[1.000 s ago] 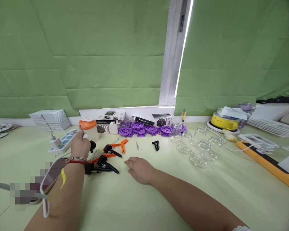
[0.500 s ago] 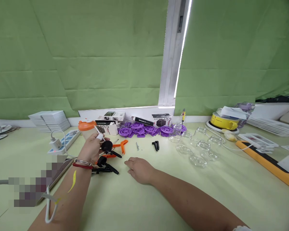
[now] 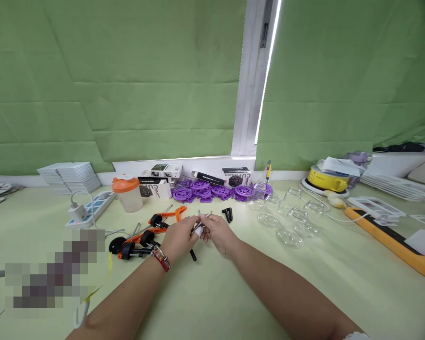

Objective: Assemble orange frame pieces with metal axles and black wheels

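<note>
One thin metal rod [image 3: 200, 224] is pinched in the fingers of the left hand [image 3: 180, 236] and right hand [image 3: 222, 233].

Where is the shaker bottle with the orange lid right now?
In the head view, the shaker bottle stands left, between the power strip and the white box.

I can't make out the pixelated object [image 3: 58, 271] on the worktop [image 3: 212, 311]; my fingers partly hide the thin rod [image 3: 197, 226].

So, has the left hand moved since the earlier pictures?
Yes, rightward: the left hand was beside the orange-lidded cup at first, and now it is away from it, close to the right hand.
</note>
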